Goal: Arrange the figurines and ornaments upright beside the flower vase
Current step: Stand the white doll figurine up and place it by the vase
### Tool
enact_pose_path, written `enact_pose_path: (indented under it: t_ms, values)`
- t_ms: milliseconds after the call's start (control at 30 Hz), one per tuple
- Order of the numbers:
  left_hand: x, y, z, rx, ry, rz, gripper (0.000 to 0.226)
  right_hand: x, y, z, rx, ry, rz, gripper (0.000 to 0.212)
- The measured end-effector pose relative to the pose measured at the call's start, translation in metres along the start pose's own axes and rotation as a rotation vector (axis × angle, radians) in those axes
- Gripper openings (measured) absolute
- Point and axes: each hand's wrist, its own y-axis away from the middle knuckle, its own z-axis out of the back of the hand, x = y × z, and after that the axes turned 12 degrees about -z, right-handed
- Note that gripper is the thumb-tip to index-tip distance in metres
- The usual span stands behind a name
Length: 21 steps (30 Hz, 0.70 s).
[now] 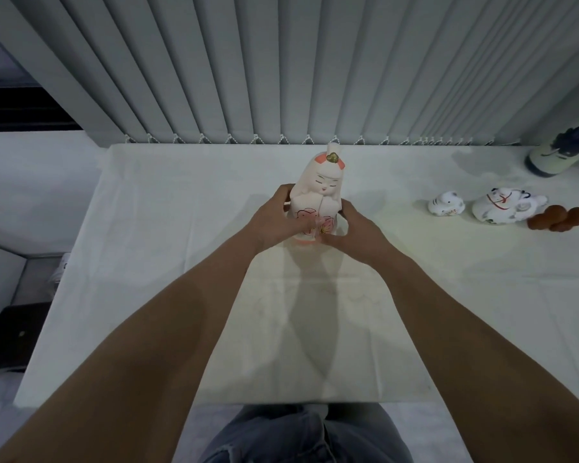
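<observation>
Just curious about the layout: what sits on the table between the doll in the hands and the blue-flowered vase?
In the head view, two white cat figurines lie tipped over between the doll and the vase.

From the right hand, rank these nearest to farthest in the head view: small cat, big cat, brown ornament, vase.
1. Small cat, lying just right of the right hand.
2. Big cat, on its side, further right.
3. Brown ornament, beyond the big cat.
4. Vase, far right corner by the blinds.
</observation>
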Motion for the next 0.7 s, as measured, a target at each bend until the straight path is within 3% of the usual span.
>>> enact_pose_path:
  t_ms: [233,700]
  values:
    - [-0.004,0.006,-0.012,-0.123,-0.014,-0.024,0.074,0.000,-0.001,-0.005,-0.057,-0.003,0.004,0.071]
    - [-0.044,-0.054,-0.087,0.016,0.055,-0.087,0.069,-0.043,0.007,0.074,-0.176,-0.123,-0.127,0.059]
